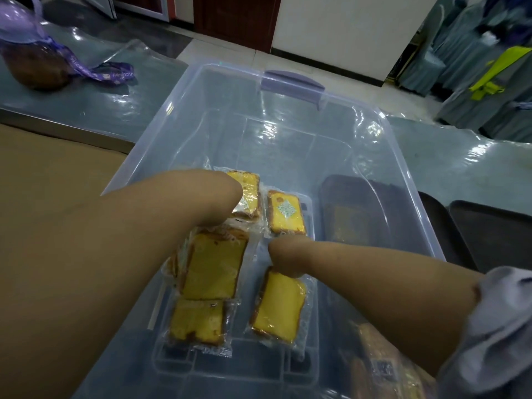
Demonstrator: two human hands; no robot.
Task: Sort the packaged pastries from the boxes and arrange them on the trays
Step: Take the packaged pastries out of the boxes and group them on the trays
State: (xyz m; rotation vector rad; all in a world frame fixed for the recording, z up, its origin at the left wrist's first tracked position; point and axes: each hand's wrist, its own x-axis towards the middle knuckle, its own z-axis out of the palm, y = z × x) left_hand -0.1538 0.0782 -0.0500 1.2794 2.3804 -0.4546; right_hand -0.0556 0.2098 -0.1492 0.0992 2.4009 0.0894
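Observation:
A clear plastic box (161, 131) with a purple latch holds several wrapped yellow cake slices. Both my arms reach down into it. My left hand (221, 194) is over the far-left slice (250, 194), and its fingers are hidden below the wrist. My right hand (285, 259) points down at the top edge of the near-right slice (282, 306); its fingers are also out of sight. Other slices lie at the far right (286, 214), the middle left (214, 266) and the near left (197, 321). Dark trays (489, 226) lie right of the box.
A brown cardboard surface (57, 182) adjoins the box on the left. A purple bag with a brown loaf (37, 64) sits at the far left of the plastic-covered table. More wrapped pastries (383, 367) lie at the near right. Covered chairs (489, 67) stand beyond.

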